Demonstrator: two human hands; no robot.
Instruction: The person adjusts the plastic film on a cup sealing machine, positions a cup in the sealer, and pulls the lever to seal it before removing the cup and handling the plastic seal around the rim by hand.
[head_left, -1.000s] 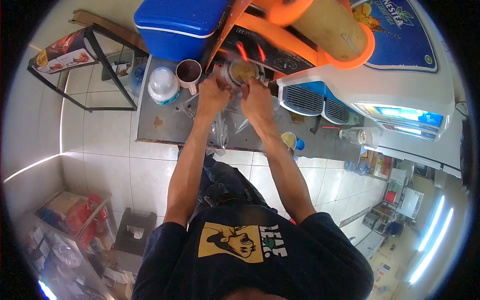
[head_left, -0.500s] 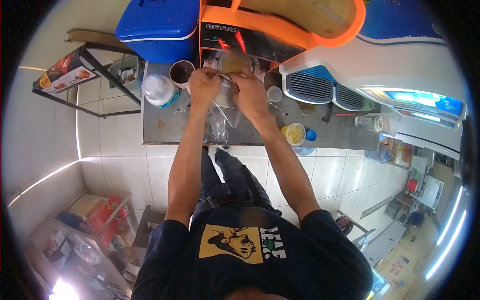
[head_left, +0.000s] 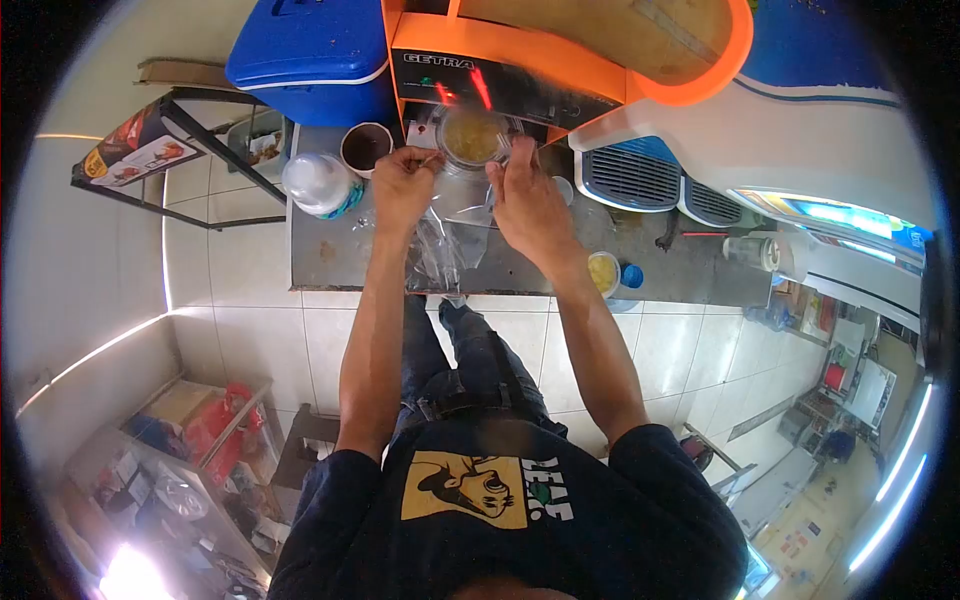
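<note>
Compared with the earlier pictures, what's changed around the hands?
The right hand has moved rightward, away from the left hand, widening the gap and showing more of the clear container. I can't tell whether either hand gripped or released anything. The mug and blue cooler stayed put; the view shifted slightly.

Head-worn cam looks fwd & steeply down thru a v. wide fisheye, corners black. Shirt is nearest, btm ctr; L hand & R hand are farther, nr top ctr, over the counter. Floor shows betw. counter & shirt; L wall bends w/ lens.
</note>
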